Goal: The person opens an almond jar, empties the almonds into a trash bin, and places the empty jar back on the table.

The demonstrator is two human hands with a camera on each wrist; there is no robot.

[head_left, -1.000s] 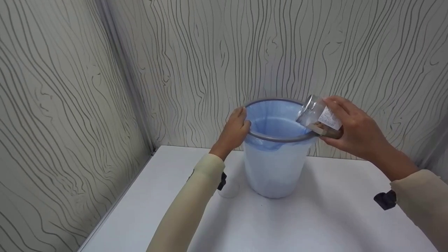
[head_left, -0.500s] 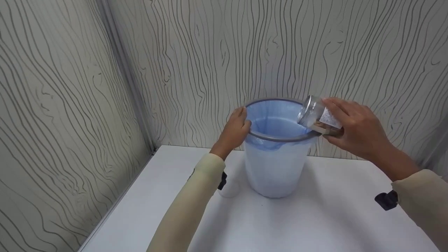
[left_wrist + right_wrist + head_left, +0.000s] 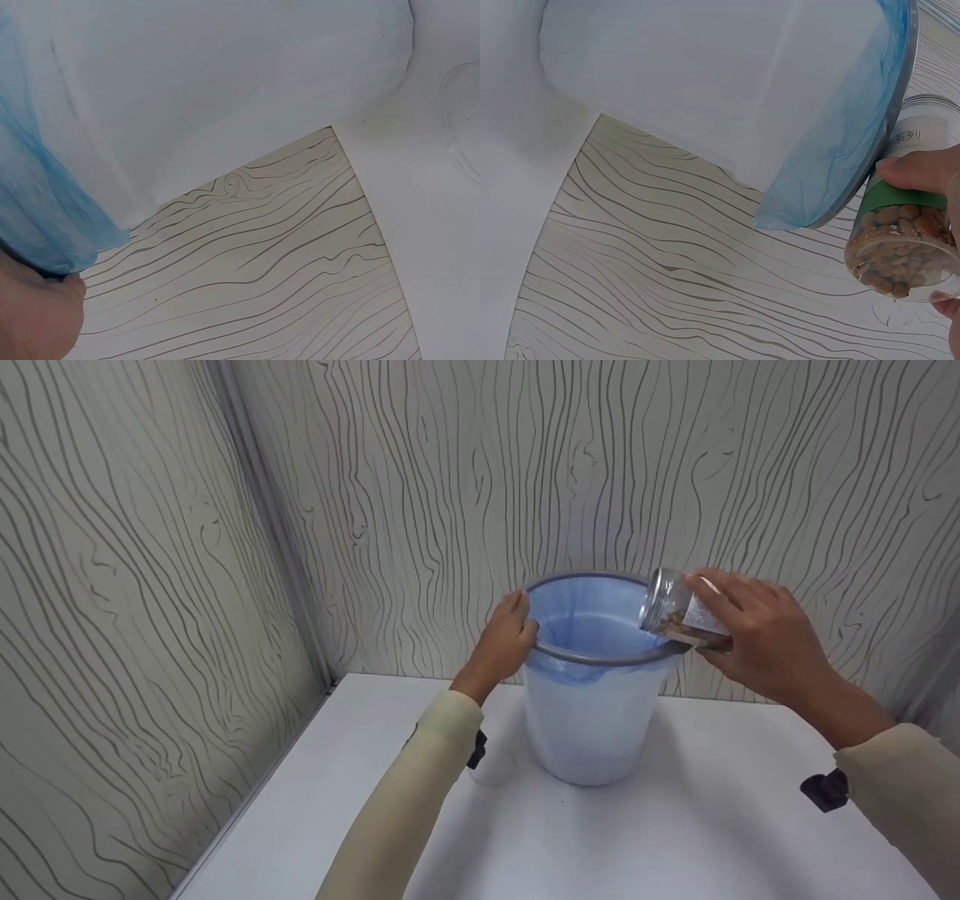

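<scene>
A white trash bin (image 3: 589, 727) with a thin blue liner (image 3: 577, 615) and a grey rim stands on the white table. My left hand (image 3: 501, 637) grips the rim at its left side. In my right hand (image 3: 769, 641) is a clear jar (image 3: 675, 604), held on its side at the right rim with its mouth over the bin's opening. The right wrist view shows brown nuts (image 3: 900, 259) in the jar, a green band and a printed label; their exact kind is unclear. My right thumb presses the jar's wall. The bin's bottom is out of sight.
A clear round lid (image 3: 491, 766) lies on the table (image 3: 600, 847) left of the bin, near my left forearm. A wood-grain patterned wall (image 3: 420, 510) rises close behind the bin, and another stands at the left.
The jar has tipped further, its mouth sinking slightly toward the bin, and the nuts have slid nearer the mouth. My left hand and the bin stay put.
</scene>
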